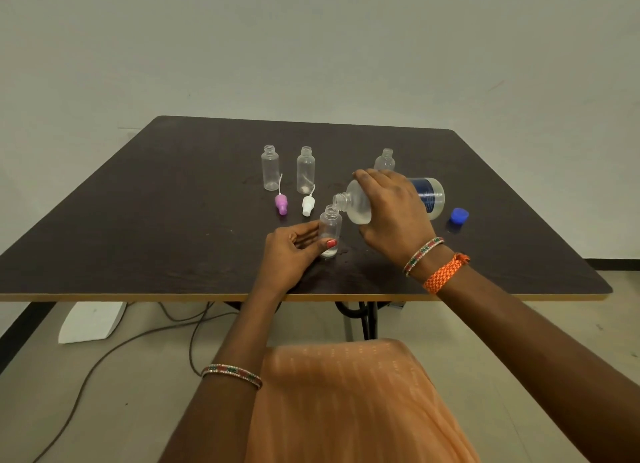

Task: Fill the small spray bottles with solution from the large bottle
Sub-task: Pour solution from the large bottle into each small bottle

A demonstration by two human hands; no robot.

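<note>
My right hand [393,216] grips the large clear bottle [360,202], tipped on its side with its open mouth over a small clear spray bottle [330,225]. My left hand [289,251] holds that small bottle upright on the dark table [156,220]; a little liquid sits at its bottom. Three more small open bottles stand further back: one at the left [270,167], one beside it [305,169], and one behind my right hand [385,159]. A purple spray cap [281,204] and a white spray cap [307,205] lie on the table.
The large bottle's blue cap [459,215] lies to the right of my right hand. Small wet spots show on the table near the held bottle. Cables and a white object [91,322] lie on the floor under the table's left side.
</note>
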